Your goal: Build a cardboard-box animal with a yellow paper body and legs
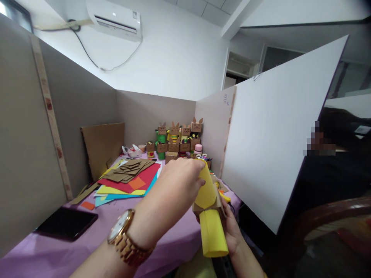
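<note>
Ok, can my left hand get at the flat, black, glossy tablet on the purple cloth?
Likely yes: the tablet lies uncovered on the purple cloth, over on your left side, though your left hand would first have to leave the rolled yellow paper tube.

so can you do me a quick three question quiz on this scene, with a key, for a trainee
1. Multiple choice: on which wrist is the gold watch worn?
a) the person's right
b) the person's left
c) both

2. True or false: the brown cardboard pieces lie on top of the coloured sheets.

3. Fill in the missing word: the left hand grips the upper of two ____ rolls.

Key: 1 b; 2 true; 3 yellow.
</note>
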Demonstrator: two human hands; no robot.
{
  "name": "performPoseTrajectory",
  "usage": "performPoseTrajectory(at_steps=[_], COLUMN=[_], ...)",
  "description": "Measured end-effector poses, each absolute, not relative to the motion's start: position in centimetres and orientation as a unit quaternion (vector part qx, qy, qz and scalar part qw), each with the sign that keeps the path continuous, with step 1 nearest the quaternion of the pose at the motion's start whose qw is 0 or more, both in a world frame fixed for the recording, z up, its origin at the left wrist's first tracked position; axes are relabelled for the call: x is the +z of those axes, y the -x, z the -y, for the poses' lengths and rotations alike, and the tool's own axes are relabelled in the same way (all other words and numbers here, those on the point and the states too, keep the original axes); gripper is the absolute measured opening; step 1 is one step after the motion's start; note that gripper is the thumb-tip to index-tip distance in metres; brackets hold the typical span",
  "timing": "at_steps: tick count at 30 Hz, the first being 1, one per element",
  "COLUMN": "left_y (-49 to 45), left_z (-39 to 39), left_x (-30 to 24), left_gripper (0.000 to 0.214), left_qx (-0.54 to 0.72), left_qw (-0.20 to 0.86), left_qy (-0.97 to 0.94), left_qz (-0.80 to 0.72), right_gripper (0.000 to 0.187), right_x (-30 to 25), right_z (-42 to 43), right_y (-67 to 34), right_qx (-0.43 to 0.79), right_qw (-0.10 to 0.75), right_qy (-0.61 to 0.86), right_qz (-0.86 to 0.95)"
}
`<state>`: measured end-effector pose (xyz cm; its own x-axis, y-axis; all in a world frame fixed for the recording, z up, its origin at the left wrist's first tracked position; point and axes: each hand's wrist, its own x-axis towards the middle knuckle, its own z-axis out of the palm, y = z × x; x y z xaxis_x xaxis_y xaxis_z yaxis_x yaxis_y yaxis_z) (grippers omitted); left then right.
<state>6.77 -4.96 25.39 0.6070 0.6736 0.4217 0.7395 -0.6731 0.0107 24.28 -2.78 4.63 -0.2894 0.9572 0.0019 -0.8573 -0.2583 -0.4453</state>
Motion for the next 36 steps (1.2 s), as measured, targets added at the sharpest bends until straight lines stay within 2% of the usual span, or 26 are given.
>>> performPoseTrajectory(at_steps=[6, 12, 18, 24, 36], left_y=[-6.8, -5.7, -5.0, -5.1, -5.0], left_z=[5.2, 4.6, 4.6, 5.0, 5.0], left_x=[25.7, 25.8, 25.5, 25.2, 24.8], left_gripper=[0.01, 0.016, 0.014, 0.019, 0.021], left_qx=[-0.202, -0.165, -0.093, -0.114, -0.108], left_qw=[0.071, -0.009, -0.074, -0.064, -0.085], left_qy=[0.896, 0.914, 0.921, 0.92, 0.911], left_qz=[0.39, 0.371, 0.372, 0.37, 0.388], right_gripper=[0.051, 0.047, 0.053, 0.061, 0.061], right_x=[4.5, 4.7, 5.0, 5.1, 4.9], right_z=[2.7, 2.8, 3.0, 3.0, 2.9], right_y=[-24.3, -24.6, -24.3, -24.3, -24.4], right_qx=[0.778, 0.772, 0.773, 0.769, 0.764], right_qw=[0.584, 0.59, 0.586, 0.586, 0.595], right_qy=[0.143, 0.15, 0.163, 0.171, 0.172], right_qz=[0.184, 0.181, 0.181, 0.189, 0.18])
